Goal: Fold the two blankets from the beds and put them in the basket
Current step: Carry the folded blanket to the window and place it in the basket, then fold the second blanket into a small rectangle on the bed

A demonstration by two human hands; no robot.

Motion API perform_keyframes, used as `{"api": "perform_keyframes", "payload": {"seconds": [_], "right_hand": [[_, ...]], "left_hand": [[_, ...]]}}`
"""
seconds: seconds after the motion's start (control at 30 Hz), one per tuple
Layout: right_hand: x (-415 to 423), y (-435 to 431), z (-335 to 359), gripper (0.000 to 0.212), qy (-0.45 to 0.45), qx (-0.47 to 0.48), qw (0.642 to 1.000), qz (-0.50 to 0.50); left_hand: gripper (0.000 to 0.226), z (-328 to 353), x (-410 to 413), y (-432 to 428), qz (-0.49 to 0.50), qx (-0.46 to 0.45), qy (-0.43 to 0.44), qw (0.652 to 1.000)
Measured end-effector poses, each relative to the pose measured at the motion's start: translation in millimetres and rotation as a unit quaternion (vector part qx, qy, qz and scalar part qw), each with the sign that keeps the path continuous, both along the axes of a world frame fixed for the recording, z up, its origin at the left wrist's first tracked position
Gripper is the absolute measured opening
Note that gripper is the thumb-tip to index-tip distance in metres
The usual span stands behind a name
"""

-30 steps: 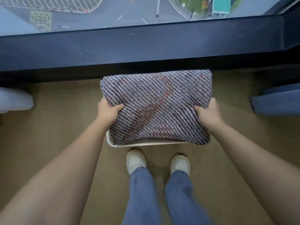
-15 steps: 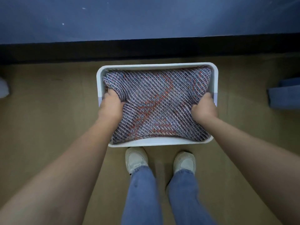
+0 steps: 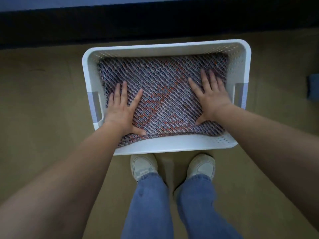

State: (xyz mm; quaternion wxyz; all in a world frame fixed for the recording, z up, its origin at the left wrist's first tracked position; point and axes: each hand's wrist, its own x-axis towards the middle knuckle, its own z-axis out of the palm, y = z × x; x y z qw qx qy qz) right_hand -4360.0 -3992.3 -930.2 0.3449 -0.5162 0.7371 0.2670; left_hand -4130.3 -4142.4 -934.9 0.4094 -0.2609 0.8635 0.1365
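Tan flooring [image 3: 43, 100] spreads away to the left of the left hand, and a dark band [image 3: 155, 23] runs across beyond both hands; on that floor sits a white perforated basket [image 3: 165, 46], whose left grey handle [image 3: 95, 107] lies just outside the left hand [image 3: 123, 109]; that hand is flat, palm down, fingers straight and spread with the thumb stuck out sideways, pressing on the folded blanket [image 3: 164, 94]; the blanket, a diagonal weave of grey, white and orange-red, lies inside the basket and fills nearly all of it, reaching under both hands and across the gap between them; its near edge bulges against the basket's near wall, just below the left thumb; whether another blanket lies beneath it I cannot tell; the right hand [image 3: 211, 99] is likewise flat and splayed wide on the blanket, set a little farther in than the left, gripping nothing, only pressing; the right grey handle [image 3: 240, 95] is just outside it; nearer than the hands, close to the basket's near side, stand two white shoes [image 3: 144, 165] under blue jeans [image 3: 148, 204]; well to the right of the right hand, at the edge of view, a dark blue object [image 3: 313, 88] sits on the floor, too cut off to identify.
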Motion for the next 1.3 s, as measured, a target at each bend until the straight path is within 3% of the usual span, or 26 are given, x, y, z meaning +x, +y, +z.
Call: {"api": "perform_keyframes", "payload": {"seconds": [0.17,0.33,0.4,0.57,0.73,0.9,1.03,1.3], "right_hand": [[1,8,-45,0.152,0.025,0.007,1.000,0.012],[8,2,-31,0.150,0.050,0.006,0.999,0.020],[19,3,-7,0.137,0.029,0.002,1.000,-0.010],[53,26,89,0.076,-0.035,-0.104,0.990,-0.087],[60,43,212,0.048,-0.030,-0.186,0.953,-0.239],[67,75,348,0.038,0.014,-0.206,0.925,-0.320],[85,137,452,0.045,0.069,-0.199,0.890,-0.403],[159,303,615,0.051,0.194,-0.205,0.761,-0.584]], "left_hand": [[0.147,-46,3,-2,-0.012,-0.039,0.025,0.999],[0.148,-40,-1,-1,-0.024,-0.056,0.023,0.998],[0.146,-15,-7,1,-0.018,-0.037,-0.002,0.999],[0.130,78,-33,28,0.062,0.037,0.023,0.997],[0.089,204,-69,73,0.083,0.073,0.076,0.991],[0.068,346,-101,93,-0.083,0.098,0.128,0.983],[0.059,456,-118,124,-0.230,0.098,0.178,0.952],[0.057,624,-120,286,-0.452,0.110,0.226,0.856]]}}
